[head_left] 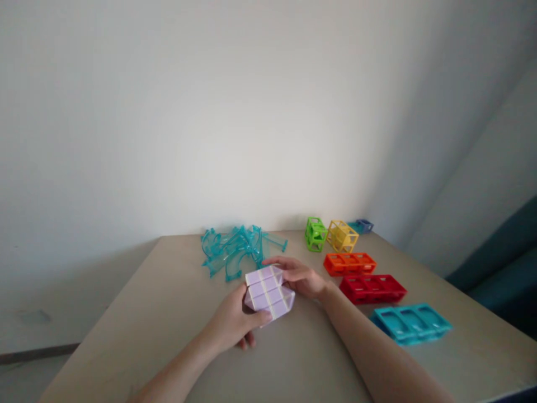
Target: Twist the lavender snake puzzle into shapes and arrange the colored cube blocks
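Between my two hands is a lilac block [267, 292] with pale lines crossing it; it is made of three rows that sit offset from each other, with pointed ends. My left hand [235, 320] grips it from the lower left, the thumb lying across its bottom row and the other fingers mostly hidden beneath. At its upper right corner, my right hand [302, 277] is closed on the edge, fingers curled over and behind it. The block is held tilted above the table [184, 302].
Behind my hands lies a heap of clear teal track pieces [237, 246]. Along the right side stand green [315, 234] and yellow [342, 236] open frames, then orange [349, 263], red [372, 289] and turquoise [411, 323] three-part frames. A small blue frame [364, 225] sits in the far corner.
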The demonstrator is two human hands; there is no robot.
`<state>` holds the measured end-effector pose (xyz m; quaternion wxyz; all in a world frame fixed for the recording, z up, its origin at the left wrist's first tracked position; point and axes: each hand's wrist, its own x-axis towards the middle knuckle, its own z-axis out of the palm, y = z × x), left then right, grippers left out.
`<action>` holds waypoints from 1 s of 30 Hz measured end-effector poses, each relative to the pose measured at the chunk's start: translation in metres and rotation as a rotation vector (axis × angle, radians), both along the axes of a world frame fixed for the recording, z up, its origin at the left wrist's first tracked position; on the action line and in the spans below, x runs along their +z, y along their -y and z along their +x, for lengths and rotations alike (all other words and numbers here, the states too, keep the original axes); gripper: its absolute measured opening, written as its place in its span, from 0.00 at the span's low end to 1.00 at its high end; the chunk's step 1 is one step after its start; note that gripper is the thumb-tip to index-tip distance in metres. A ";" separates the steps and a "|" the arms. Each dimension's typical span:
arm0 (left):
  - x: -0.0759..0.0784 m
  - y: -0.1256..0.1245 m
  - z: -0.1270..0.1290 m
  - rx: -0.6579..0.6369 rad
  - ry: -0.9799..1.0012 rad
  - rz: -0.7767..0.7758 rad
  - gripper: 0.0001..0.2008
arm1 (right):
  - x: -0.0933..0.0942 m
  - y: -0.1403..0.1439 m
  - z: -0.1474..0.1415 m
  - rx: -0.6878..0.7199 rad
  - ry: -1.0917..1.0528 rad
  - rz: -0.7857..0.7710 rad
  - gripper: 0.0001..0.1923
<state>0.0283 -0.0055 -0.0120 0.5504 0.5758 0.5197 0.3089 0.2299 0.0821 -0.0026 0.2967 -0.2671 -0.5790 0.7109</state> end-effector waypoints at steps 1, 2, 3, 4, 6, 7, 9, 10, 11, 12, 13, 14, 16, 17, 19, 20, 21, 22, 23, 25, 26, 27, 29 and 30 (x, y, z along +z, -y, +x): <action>0.000 0.000 0.000 -0.007 -0.021 -0.007 0.26 | -0.001 0.000 0.001 0.007 0.039 0.019 0.33; 0.000 -0.001 0.000 -0.012 -0.037 -0.022 0.24 | -0.002 0.000 0.001 0.009 0.080 0.043 0.32; 0.001 -0.001 0.000 -0.012 -0.043 -0.042 0.23 | -0.003 -0.001 0.000 0.006 0.120 0.067 0.29; 0.001 -0.002 -0.001 -0.004 -0.035 -0.060 0.23 | -0.004 -0.001 -0.001 -0.002 0.156 0.090 0.26; 0.001 -0.005 -0.004 0.017 0.018 -0.079 0.24 | -0.007 -0.004 -0.002 -0.023 0.228 0.146 0.20; 0.000 -0.006 -0.005 0.022 0.048 -0.073 0.23 | -0.007 -0.004 -0.003 -0.037 0.268 0.181 0.17; -0.003 -0.009 -0.008 0.028 0.073 -0.033 0.22 | -0.008 -0.006 -0.004 -0.071 0.353 0.263 0.10; -0.005 -0.010 -0.009 0.036 0.062 -0.008 0.22 | -0.008 -0.006 -0.004 -0.092 0.396 0.309 0.07; -0.007 -0.012 -0.010 0.052 0.041 0.016 0.21 | -0.007 -0.006 -0.004 -0.117 0.436 0.357 0.06; -0.009 -0.013 -0.011 0.072 0.014 0.041 0.21 | -0.006 -0.006 -0.004 -0.145 0.472 0.405 0.06; -0.010 -0.014 -0.012 0.094 -0.016 0.072 0.20 | -0.005 -0.005 -0.003 -0.176 0.503 0.449 0.08; -0.011 -0.014 -0.012 0.111 -0.046 0.113 0.19 | -0.004 -0.005 -0.003 -0.210 0.530 0.489 0.09; -0.011 -0.016 -0.015 0.145 -0.106 0.235 0.17 | -0.003 -0.005 -0.002 -0.290 0.576 0.550 0.13; -0.010 -0.017 -0.016 0.175 -0.133 0.309 0.15 | -0.004 -0.006 -0.001 -0.340 0.596 0.569 0.15; -0.008 -0.020 -0.022 0.269 -0.180 0.447 0.14 | -0.008 -0.009 -0.001 -0.461 0.630 0.587 0.17; -0.006 -0.021 -0.025 0.329 -0.204 0.507 0.14 | -0.010 -0.012 -0.001 -0.528 0.645 0.589 0.19; -0.005 -0.023 -0.029 0.395 -0.231 0.559 0.14 | -0.014 -0.015 -0.001 -0.595 0.657 0.588 0.19; -0.004 -0.025 -0.033 0.459 -0.262 0.604 0.13 | -0.017 -0.019 -0.002 -0.658 0.669 0.588 0.20; -0.003 -0.027 -0.037 0.520 -0.292 0.641 0.13 | -0.020 -0.023 -0.003 -0.712 0.680 0.588 0.20; -0.004 -0.031 -0.044 0.611 -0.322 0.676 0.13 | -0.022 -0.032 -0.004 -0.778 0.696 0.591 0.20; -0.004 -0.032 -0.046 0.622 -0.320 0.673 0.13 | -0.020 -0.035 -0.005 -0.787 0.702 0.594 0.20; -0.005 -0.033 -0.047 0.604 -0.314 0.666 0.13 | -0.017 -0.036 -0.005 -0.779 0.708 0.600 0.19; -0.008 -0.034 -0.047 0.519 -0.307 0.654 0.14 | -0.004 -0.029 -0.007 -0.722 0.719 0.624 0.17; -0.009 -0.034 -0.046 0.472 -0.307 0.650 0.14 | 0.004 -0.020 -0.008 -0.681 0.723 0.641 0.15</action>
